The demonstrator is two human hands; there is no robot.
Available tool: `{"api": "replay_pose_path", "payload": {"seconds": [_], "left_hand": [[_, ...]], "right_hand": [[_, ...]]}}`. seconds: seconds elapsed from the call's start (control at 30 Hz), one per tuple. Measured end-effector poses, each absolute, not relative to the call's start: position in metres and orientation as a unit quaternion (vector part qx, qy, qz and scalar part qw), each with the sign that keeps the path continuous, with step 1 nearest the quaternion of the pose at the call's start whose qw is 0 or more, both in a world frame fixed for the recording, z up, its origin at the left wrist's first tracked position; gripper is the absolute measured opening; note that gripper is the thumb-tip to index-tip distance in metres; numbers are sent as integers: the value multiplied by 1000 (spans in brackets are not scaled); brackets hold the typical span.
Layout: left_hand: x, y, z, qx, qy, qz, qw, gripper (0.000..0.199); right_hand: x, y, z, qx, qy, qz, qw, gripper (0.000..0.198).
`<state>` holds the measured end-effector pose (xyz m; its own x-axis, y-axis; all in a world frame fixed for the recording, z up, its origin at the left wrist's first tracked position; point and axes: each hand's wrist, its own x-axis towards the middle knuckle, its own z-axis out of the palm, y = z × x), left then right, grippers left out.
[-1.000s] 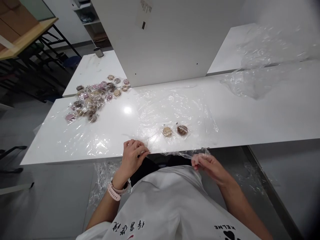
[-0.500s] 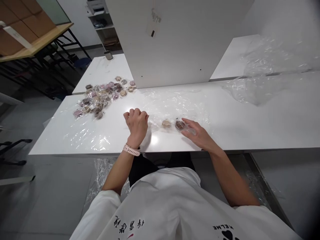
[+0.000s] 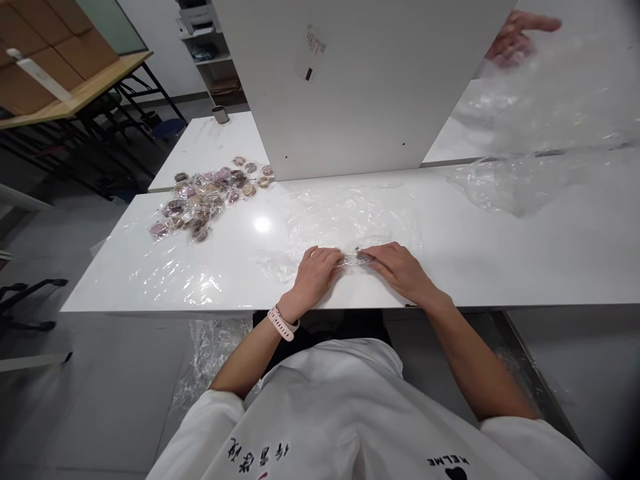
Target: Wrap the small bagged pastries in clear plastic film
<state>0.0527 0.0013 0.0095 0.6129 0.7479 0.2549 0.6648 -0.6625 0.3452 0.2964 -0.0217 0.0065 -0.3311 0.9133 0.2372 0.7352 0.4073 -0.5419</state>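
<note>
Both hands meet at the near middle of the white table (image 3: 475, 253), with a strip of clear plastic film (image 3: 354, 259) between them. My left hand (image 3: 316, 275), with a pink watch strap at the wrist, curls over the film's left end and a tan round piece (image 3: 341, 259), mostly covered by the fingers. Opposite it, my right hand (image 3: 397, 268) closes over a dark brown round piece (image 3: 366, 256) at the film's right end. Beyond the hands, the film lies wrinkled and flat on the tabletop.
A pile of small round pieces in clear film (image 3: 203, 200) lies at the left. A white upright panel (image 3: 345, 100) stands behind. Loose plastic (image 3: 505, 187) lies at right, near another person's hand (image 3: 520, 40). A metal cup (image 3: 220, 115) stands at the far left.
My left hand has moved right and down from the bare tabletop onto the film and tan piece. My right hand's fingers have closed over the dark piece. Another person's hand has appeared at upper right.
</note>
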Motion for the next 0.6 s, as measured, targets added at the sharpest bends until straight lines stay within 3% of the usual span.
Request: {"api": "replay_pose_path", "payload": {"seconds": [0.23,0.3,0.37,0.47,0.6], "left_hand": [[62,34,29,832,499,134,204,18],[67,45,28,817,530,107,198,13],[70,46,27,820,543,126,127,9],[64,26,22,867,452,203,43,14],[46,-5,8,921,327,203,64,32]], "right_hand": [[303,-3,15,-611,-714,268,210,42],[299,3,13,-654,-692,232,199,40],[295,3,13,-664,-699,151,219,41],[294,-8,13,-581,-768,63,262,38],[301,-23,6,-474,-842,121,229,43]]}}
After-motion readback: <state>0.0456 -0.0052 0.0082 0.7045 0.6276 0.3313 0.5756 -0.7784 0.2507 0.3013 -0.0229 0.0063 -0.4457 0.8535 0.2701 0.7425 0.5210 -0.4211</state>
